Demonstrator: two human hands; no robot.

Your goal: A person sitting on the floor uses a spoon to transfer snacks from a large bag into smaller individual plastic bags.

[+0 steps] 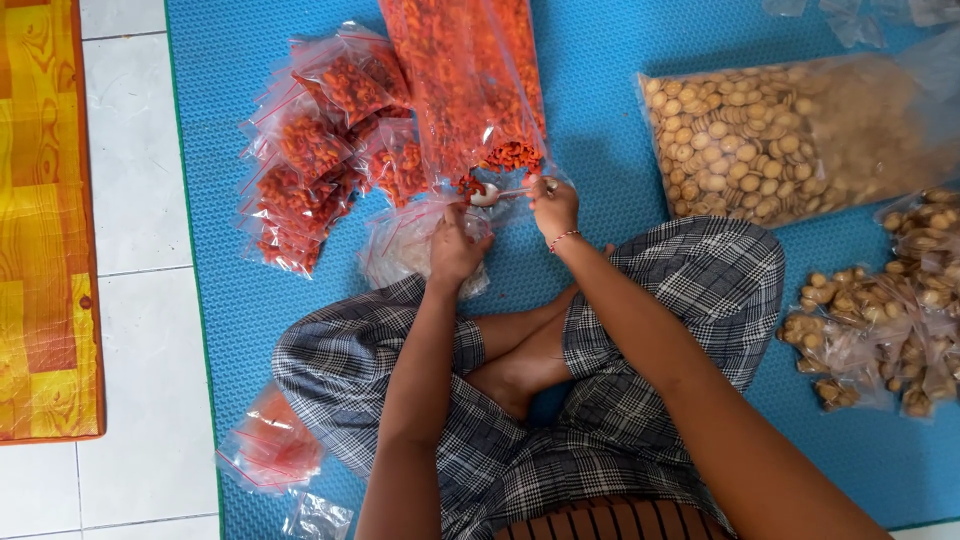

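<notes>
The left hand (455,248) has its grip closed on the mouth of a small clear bag (405,245) lying on the blue mat (600,150). Just beside it, the right hand (555,205) pinches a spoon (495,194), whose bowl sits at the open end of the big bag (470,80) of orange snacks. Left of the grips lie filled small bags (310,160); well to the right lies a bag of pale round biscuits (770,135).

A home floor used for packing snacks: white floor tiles (135,180), a blue foam mat (600,100), an orange wood-patterned mat (45,200), and a person sitting cross-legged among small sealed bags of orange snacks (310,150) and a large bag of round biscuits (770,140).
</notes>
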